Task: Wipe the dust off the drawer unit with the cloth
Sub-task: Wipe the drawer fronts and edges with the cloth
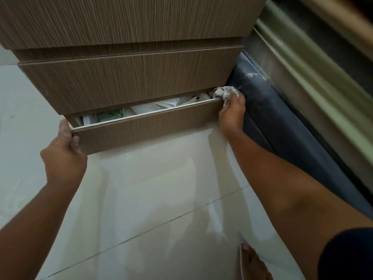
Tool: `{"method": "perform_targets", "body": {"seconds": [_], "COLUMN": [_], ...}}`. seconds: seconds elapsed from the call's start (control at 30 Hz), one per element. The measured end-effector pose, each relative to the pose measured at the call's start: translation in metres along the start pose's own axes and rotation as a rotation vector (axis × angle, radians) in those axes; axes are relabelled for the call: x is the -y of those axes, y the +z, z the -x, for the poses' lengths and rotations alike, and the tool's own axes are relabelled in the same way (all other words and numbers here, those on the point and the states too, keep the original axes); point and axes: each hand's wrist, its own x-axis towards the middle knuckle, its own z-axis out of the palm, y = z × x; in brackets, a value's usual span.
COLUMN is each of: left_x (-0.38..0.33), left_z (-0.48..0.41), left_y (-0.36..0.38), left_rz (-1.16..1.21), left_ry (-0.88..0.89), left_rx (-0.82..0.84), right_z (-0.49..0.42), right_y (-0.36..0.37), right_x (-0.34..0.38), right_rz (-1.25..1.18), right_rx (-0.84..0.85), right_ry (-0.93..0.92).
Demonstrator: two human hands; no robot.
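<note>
Pale glossy tiled floor (141, 199) below, and the brown wood-grain drawer unit (125, 77) looms over it, bottom drawer (145, 126) part-way open. The left hand (64, 150) clasps the drawer's left end; the right hand (232, 112) has its grip closed around the crumpled grey-white cloth (224, 92), pressed at the drawer's right top corner. Judging by that, wiping is mid-way. Dust itself can't be made out; the papers inside (161, 106) are mostly hidden, the unit's top cut off.
</note>
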Motion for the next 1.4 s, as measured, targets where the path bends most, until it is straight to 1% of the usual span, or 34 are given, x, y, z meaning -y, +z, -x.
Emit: {"method": "perform_targets", "body": {"seconds": [0.07,0.13,0.2,0.27,0.37,0.57,0.67,0.77,0.87,0.93,0.97,1.03,1.1,1.17,1.3,1.4], "left_x": [-0.002,-0.003,-0.003,-0.002,0.004,0.013,0.013,0.014,0.023,0.031,0.036,0.045,0.049,0.049,0.046,0.043], "left_z": [0.0,0.0,-0.002,-0.005,-0.012,-0.033,-0.035,-0.028,-0.022,-0.021,-0.023,-0.029,-0.033,-0.034,-0.033,-0.03], "left_y": [0.0,0.001,0.001,0.002,0.003,0.013,0.015,0.017,0.018,0.021,0.024,0.029,0.031,0.032,0.036,0.038], "left_rz": [0.022,0.034,0.046,0.058,0.057,0.048,0.04,0.027,0.027,0.008,-0.022,-0.093,-0.089,-0.045,0.058,0.066], "left_ry": [-0.016,-0.035,-0.066,-0.088,-0.072,-0.036,-0.02,0.038,0.097,0.193,0.237,0.263,0.239,0.247,0.223,0.224], "left_rx": [-0.009,-0.012,-0.017,-0.033,-0.058,-0.066,-0.056,-0.04,0.015,0.039,0.05,0.086,0.121,0.117,0.091,0.085], "right_z": [0.004,0.005,0.003,0.005,0.023,0.081,0.108,0.126,0.145,0.157,0.161,0.168,0.173,0.174,0.166,0.15], "right_y": [0.0,-0.001,-0.002,-0.001,0.008,0.055,0.085,0.119,0.153,0.169,0.177,0.192,0.206,0.215,0.221,0.206], "right_x": [0.011,0.02,0.027,0.036,0.052,0.078,0.095,0.106,0.102,0.096,0.092,0.09,0.09,0.09,0.081,0.07], "right_rz": [-0.122,-0.19,-0.227,-0.236,-0.23,-0.23,-0.268,-0.285,-0.194,-0.111,-0.039,0.132,0.252,0.34,0.484,0.509], "right_rx": [-0.194,-0.362,-0.443,-0.465,-0.381,0.037,0.141,0.224,0.327,0.391,0.391,0.307,0.228,0.192,0.173,0.228], "right_ry": [0.021,0.027,0.014,-0.022,-0.155,-0.44,-0.603,-0.776,-0.956,-1.047,-1.078,-1.139,-1.201,-1.247,-1.325,-1.369]}}
